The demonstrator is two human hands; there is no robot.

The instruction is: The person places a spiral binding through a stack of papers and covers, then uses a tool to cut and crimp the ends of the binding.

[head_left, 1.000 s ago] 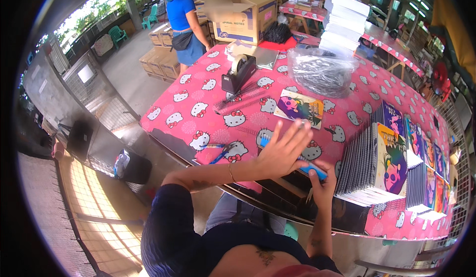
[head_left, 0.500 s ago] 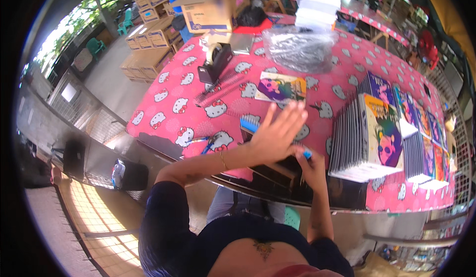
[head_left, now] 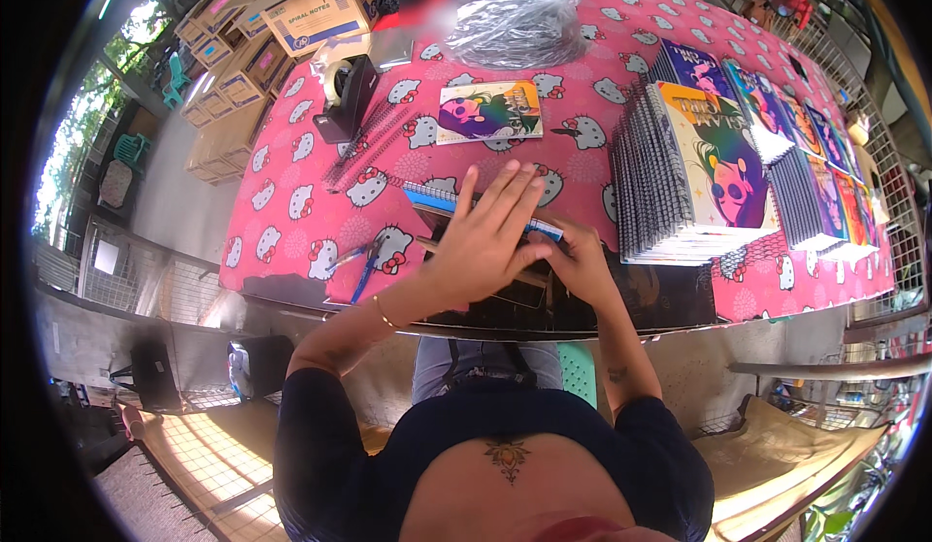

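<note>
Blue strip (head_left: 434, 197) runs beneath the left hand (head_left: 493, 236) (fingers outstretched), its right end gripped by the right hand (head_left: 582, 259).

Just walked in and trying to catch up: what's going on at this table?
A person is working on a narrow blue strip at the table's near edge. Their left hand is spread over its middle, hiding much of it, and their right hand is at its right end. To the right stands a stack of spiral notebooks. Beyond the hands lies a booklet with a colourful cover, with loose spiral coils and a black tape dispenser to its left.
</note>
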